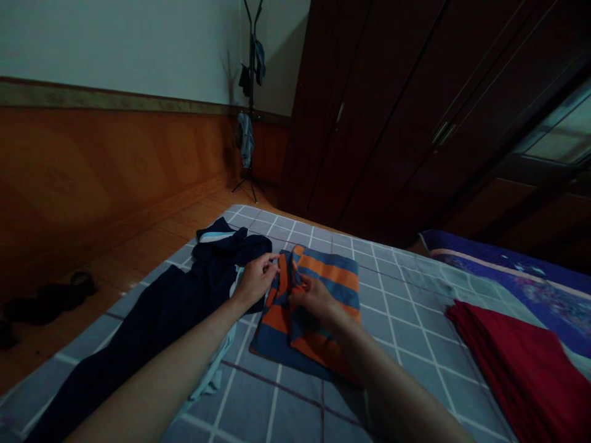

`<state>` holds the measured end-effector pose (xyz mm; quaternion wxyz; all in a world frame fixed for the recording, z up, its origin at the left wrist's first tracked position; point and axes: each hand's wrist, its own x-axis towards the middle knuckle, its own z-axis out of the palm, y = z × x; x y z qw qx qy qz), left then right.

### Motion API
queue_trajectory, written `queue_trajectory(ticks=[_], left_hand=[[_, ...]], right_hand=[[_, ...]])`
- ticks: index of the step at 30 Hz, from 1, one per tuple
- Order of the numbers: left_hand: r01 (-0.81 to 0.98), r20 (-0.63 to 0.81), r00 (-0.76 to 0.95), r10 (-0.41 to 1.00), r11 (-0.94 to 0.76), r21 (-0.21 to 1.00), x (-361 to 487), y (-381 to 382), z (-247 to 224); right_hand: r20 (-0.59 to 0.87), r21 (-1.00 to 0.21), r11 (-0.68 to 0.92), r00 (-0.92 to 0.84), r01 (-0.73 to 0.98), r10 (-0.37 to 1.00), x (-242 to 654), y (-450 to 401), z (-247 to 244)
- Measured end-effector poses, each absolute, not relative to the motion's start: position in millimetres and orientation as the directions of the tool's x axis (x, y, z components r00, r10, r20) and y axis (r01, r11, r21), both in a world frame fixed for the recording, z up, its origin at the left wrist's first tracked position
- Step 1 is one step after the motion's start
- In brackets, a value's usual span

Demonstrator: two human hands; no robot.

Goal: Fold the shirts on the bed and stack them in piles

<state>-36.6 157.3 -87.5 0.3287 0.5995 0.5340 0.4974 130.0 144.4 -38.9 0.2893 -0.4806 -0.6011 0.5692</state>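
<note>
An orange and grey-blue striped garment [330, 267], which looks like a shirt, lies folded on the bed. My right hand [316, 298] is closed on its upper layer near the middle, with fabric bunched at the fingertips. At the garment's left edge is my left hand [258, 280]; its fingers are loosely bent and apart, the tips at or touching the cloth. Just left of that hand, dark navy clothing [170, 307] with white and light blue parts lies loosely spread. A pale blue cloth [210, 375] shows partly beneath my left forearm.
The bed has a grey checked sheet [406, 320]. Folded red cloth [530, 363] lies at the right, near purple patterned bedding [517, 271]. Beyond the bed stand a dark wardrobe [369, 117] and a coat rack [252, 92] with clothes. Dark items [50, 298] lie on the floor at left.
</note>
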Motion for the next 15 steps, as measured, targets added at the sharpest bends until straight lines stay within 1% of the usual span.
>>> queue_trajectory(ticks=[5, 8, 10, 13, 15], left_hand=[[0.276, 0.183, -0.039, 0.982, -0.165, 0.947, -37, 158, -85], [0.263, 0.162, -0.018, 0.987, -0.152, 0.953, -37, 159, -85], [0.263, 0.153, -0.005, 0.988, -0.146, 0.954, -36, 160, -86], [0.28, 0.144, 0.009, 0.989, -0.141, 0.95, -36, 160, -86], [0.293, 0.143, 0.023, 0.989, -0.144, 0.945, -37, 160, -86]], right_hand=[[-0.147, -0.943, -0.013, -0.379, 0.334, 0.914, 126, 147, -43], [-0.064, -0.907, 0.143, -0.467, 0.395, 0.882, 129, 143, -38], [-0.045, -0.873, 0.219, -0.52, 0.435, 0.853, 128, 139, -37], [-0.101, -0.849, 0.207, -0.533, 0.487, 0.84, 125, 135, -41], [-0.121, -0.853, 0.184, -0.529, 0.488, 0.84, 123, 134, -43]])
